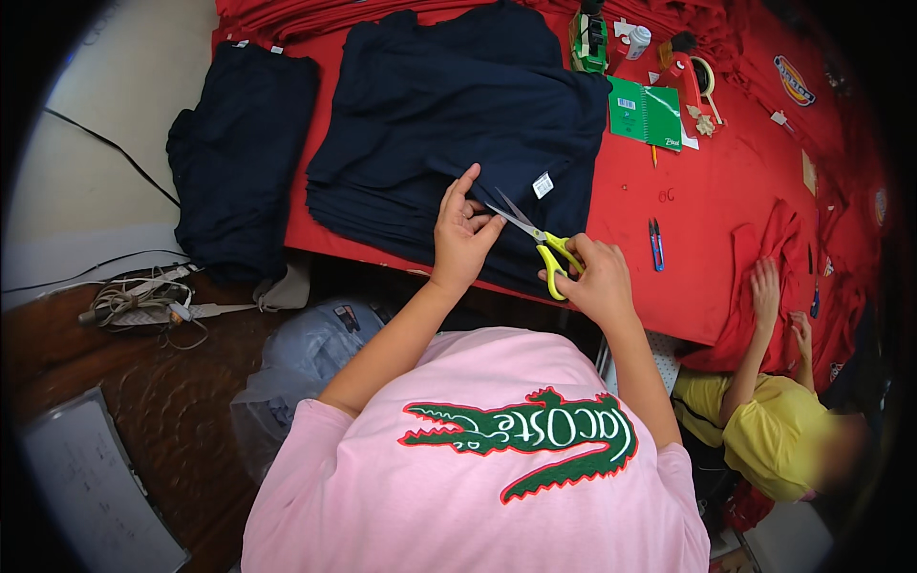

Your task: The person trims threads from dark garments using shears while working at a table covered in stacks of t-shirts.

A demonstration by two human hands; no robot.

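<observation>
A stack of folded navy garments (449,105) lies on the red-covered table before me. My right hand (604,277) grips scissors (546,250) by their yellow handles. Their blades stand apart and point up and left over the top garment, close to my left thumb. At the front edge of the stack is my left hand (463,239), its index finger raised and its other fingers curled in toward the thumb. Whatever those fingers pinch is too small to make out. A white label (543,184) shows on the navy cloth just above the blades.
Left of the stack lies another navy garment (244,153). Blue thread snips (656,244), a green notebook (645,113) and a tape dispenser (702,81) are on the right. A person in yellow (774,430) handles red cloth (764,258) there. Bundled cables (143,298) lie lower left.
</observation>
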